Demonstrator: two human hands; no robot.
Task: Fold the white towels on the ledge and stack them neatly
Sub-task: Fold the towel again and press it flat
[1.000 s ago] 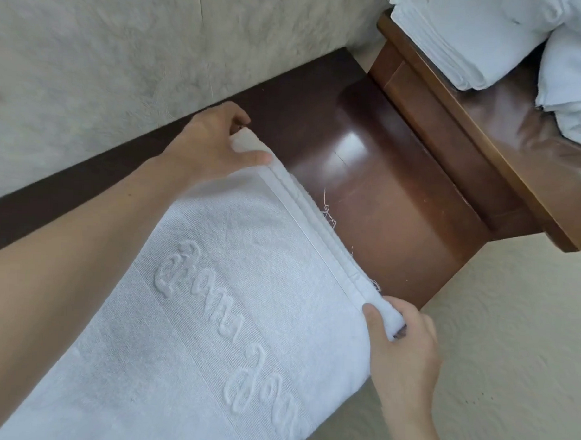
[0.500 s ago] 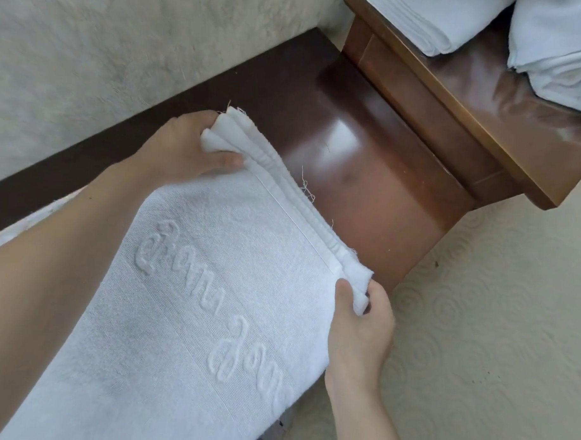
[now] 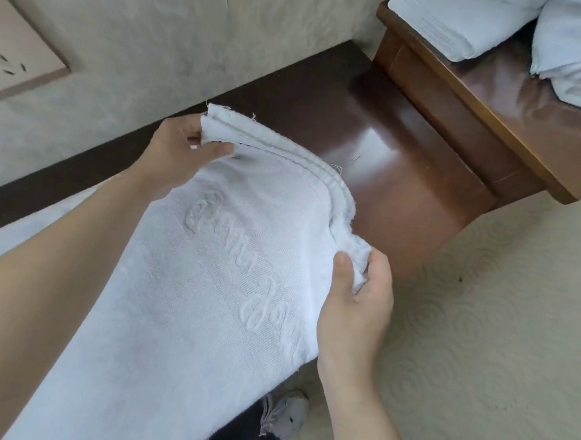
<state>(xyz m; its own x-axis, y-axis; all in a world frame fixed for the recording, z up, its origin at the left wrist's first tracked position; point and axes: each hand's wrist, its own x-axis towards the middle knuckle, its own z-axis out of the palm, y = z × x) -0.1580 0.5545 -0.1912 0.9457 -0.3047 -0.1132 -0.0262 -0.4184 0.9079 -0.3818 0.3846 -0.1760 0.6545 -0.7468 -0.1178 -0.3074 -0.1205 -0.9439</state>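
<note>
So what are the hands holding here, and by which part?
Both hold the white towel at its hemmed end: the left hand pinches the far corner, the right hand the near corner.

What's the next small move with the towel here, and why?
Probably carry the pinched end back toward the body to fold the towel over itself. The left hand and right hand each pinch a corner of the hemmed end, already raised off the dark wood ledge, while the rest lies flat.
</note>
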